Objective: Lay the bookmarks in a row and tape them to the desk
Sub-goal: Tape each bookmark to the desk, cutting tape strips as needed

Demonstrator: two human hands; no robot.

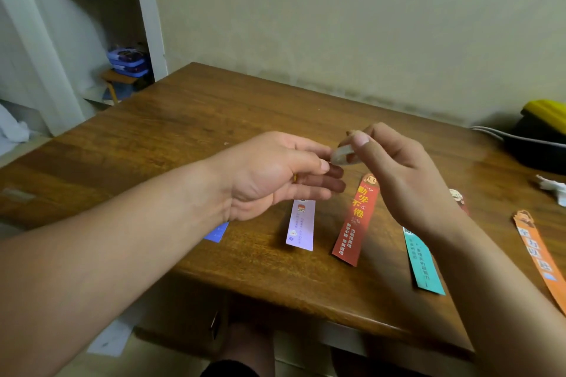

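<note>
Several bookmarks lie side by side on the wooden desk (190, 125): a blue bookmark (216, 232) mostly hidden under my left forearm, a lilac bookmark (301, 225), a red bookmark (355, 220), a teal bookmark (424, 263) and an orange bookmark (537, 254). Another bookmark (457, 196) peeks out behind my right hand. Above the row, my right hand (401, 174) pinches a small roll of clear tape (342, 155) between thumb and fingers. My left hand (275, 174) pinches at the roll's left side; the tape end itself is too small to make out.
A black and yellow object (542, 131) with a white cable sits at the desk's far right, with crumpled white paper (554, 188) near it. A white shelf unit (92, 24) stands left of the desk. The wall runs along the desk's back edge.
</note>
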